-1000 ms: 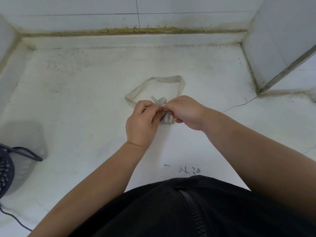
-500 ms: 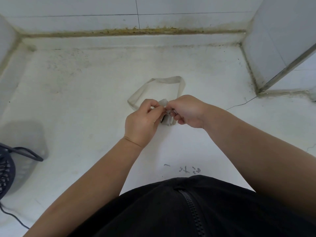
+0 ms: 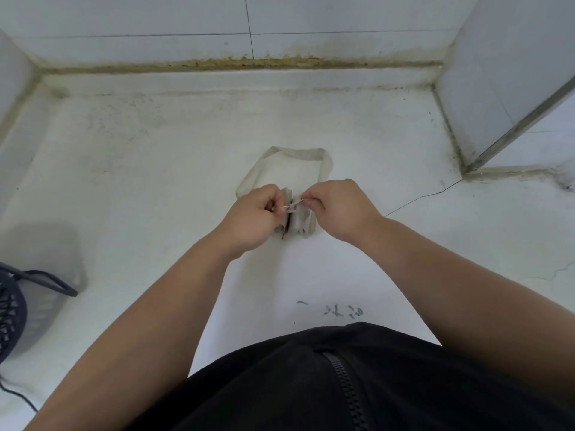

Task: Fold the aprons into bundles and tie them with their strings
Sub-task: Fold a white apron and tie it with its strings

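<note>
Pinching a thin string [image 3: 294, 206] at either end, both hands sit over a folded apron bundle [image 3: 300, 225] in the head view. The left hand [image 3: 252, 219] has its fingers curled in, with thumb and forefinger nipping the left end of the string. The right hand [image 3: 339, 209] is curled likewise, its fingertips holding the right end. The string runs short and taut between the two hands, across the top of the bundle. Whether a knot is formed there cannot be told.

The bundle is pale beige cloth in narrow pleats. It rests near the middle of the white surface [image 3: 140, 188], partly covered by both hands. A flat strap loop [image 3: 295, 152] of the same cloth lies on the surface just behind the bundle, toward the tiled wall [image 3: 186, 23]. Its join to the bundle is hidden by the hands.

A brown stained seam [image 3: 242, 62] runs along the foot of the wall. A dark mesh basket [image 3: 9, 315] stands at the left edge. Grey scribbled marks [image 3: 339, 311] lie on the surface near the person's body. A thin crack [image 3: 420, 197] runs rightward from beside the right hand. A black garment with a zip [image 3: 345, 387] fills the lower edge.
</note>
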Motion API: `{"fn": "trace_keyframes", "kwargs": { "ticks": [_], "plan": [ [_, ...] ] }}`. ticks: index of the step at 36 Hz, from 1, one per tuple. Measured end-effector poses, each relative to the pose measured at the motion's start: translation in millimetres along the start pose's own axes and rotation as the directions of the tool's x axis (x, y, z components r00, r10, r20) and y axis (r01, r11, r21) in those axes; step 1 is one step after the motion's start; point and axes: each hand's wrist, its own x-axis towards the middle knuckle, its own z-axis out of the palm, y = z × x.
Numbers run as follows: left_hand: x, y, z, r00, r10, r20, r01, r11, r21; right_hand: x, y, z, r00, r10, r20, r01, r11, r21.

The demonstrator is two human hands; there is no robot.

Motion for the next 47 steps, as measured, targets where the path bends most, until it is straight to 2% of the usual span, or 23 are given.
{"fn": "trace_keyframes", "kwargs": {
  "ticks": [3, 6, 10, 14, 16, 19, 21, 24, 26, 28, 29, 31, 33, 38, 39, 41, 43, 44, 46, 47],
  "plan": [
    [-1.7, -4.3, -3.0, 0.998, -0.057, 0.027, 0.059, 0.995, -0.082, 2.2, 8.0, -4.4, 0.998, 0.07, 0.008, -0.069, 0.996, -0.06],
    [-4.1, -5.3, -2.9, 0.994, -0.08, 0.069, 0.089, 0.987, -0.133, 5.0, 5.7, -4.9, 0.997, 0.077, 0.022, -0.075, 0.994, -0.083],
    [-6.4, -5.0, -1.7, 0.994, -0.066, 0.083, 0.076, 0.991, -0.115, 6.4, 4.5, 0.5, 0.994, 0.112, 0.004, -0.111, 0.99, -0.09],
    [-6.3, -5.1, -0.3, 0.993, -0.055, 0.101, 0.064, 0.994, -0.084, 6.4, 6.2, 2.5, 0.986, 0.168, 0.0, -0.168, 0.986, -0.023],
    [-7.8, -3.6, -1.9, 0.989, -0.056, 0.136, 0.064, 0.997, -0.052, 4.4, 5.2, 3.8, 0.983, 0.181, 0.003, -0.181, 0.982, 0.048],
    [-11.5, -7.1, -9.3, 0.977, -0.069, 0.2, 0.087, 0.993, -0.085, -1.5, 3.1, 5.0, 0.981, 0.192, 0.017, -0.19, 0.948, 0.255],
    [-15.4, -9.6, -11.0, 0.973, -0.074, 0.217, 0.1, 0.989, -0.111, -3.8, 1.8, 4.2, 0.971, 0.226, 0.076, -0.237, 0.875, 0.423],
    [-13.0, -12.9, -3.2, 0.974, -0.058, 0.218, 0.082, 0.991, -0.101, -5.0, 0.9, 4.6, 0.948, 0.245, 0.204, -0.319, 0.707, 0.631],
    [-10.1, -11.5, 5.9, 0.981, 0.015, 0.192, -0.022, 0.999, 0.036, -7.7, -3.7, 4.1, 0.937, 0.237, 0.256, -0.349, 0.608, 0.714],
    [-6.0, -11.5, 13.5, 0.973, 0.141, 0.18, -0.173, 0.968, 0.18, -11.5, -8.1, 2.7, 0.94, 0.23, 0.251, -0.34, 0.588, 0.734],
    [-5.5, -10.7, 15.5, 0.972, 0.174, 0.16, -0.204, 0.959, 0.197, -12.3, -9.5, 2.0, 0.943, 0.225, 0.246, -0.333, 0.597, 0.73],
    [-6.9, -6.4, 15.7, 0.983, 0.146, 0.112, -0.16, 0.979, 0.126, -14.1, -10.2, -2.9, 0.947, 0.237, 0.219, -0.321, 0.63, 0.708],
    [-10.3, 3.5, 15.4, 0.996, 0.061, 0.065, -0.059, 0.998, -0.033, -16.6, -5.1, -12.5, 0.944, 0.262, 0.199, -0.324, 0.637, 0.699],
    [-9.5, 29.7, 11.2, 0.999, 0.001, -0.033, -0.012, 0.935, -0.353, -27.9, 7.5, -35.0, 0.94, 0.227, 0.256, -0.341, 0.553, 0.76],
    [-8.7, 34.0, 10.7, 1.0, -0.001, -0.027, -0.01, 0.913, -0.409, -31.5, 9.0, -37.9, 0.94, 0.214, 0.265, -0.34, 0.582, 0.739],
    [-7.8, 44.0, 12.1, 1.0, -0.002, -0.017, -0.007, 0.856, -0.517, -40.4, 13.0, -46.5, 0.941, 0.224, 0.253, -0.334, 0.735, 0.59],
    [-6.3, 52.2, 15.2, 1.0, -0.027, -0.011, 0.015, 0.806, -0.592, -48.5, 19.8, -56.2, 0.936, 0.313, 0.163, -0.353, 0.845, 0.403],
    [-5.4, 55.0, 18.3, 0.999, -0.048, -0.006, 0.034, 0.784, -0.62, -52.4, 25.8, -60.6, 0.929, 0.362, 0.079, -0.365, 0.856, 0.366],
    [-3.9, 57.2, 23.7, 0.995, -0.097, -0.012, 0.065, 0.752, -0.655, -57.6, 36.8, -69.9, 0.893, 0.437, -0.106, -0.363, 0.84, 0.403],
    [-4.4, 58.1, 28.1, 0.994, -0.11, -0.019, 0.07, 0.75, -0.658, -61.6, 41.9, -76.4, 0.854, 0.478, -0.207, -0.346, 0.818, 0.46]
  ]
}}
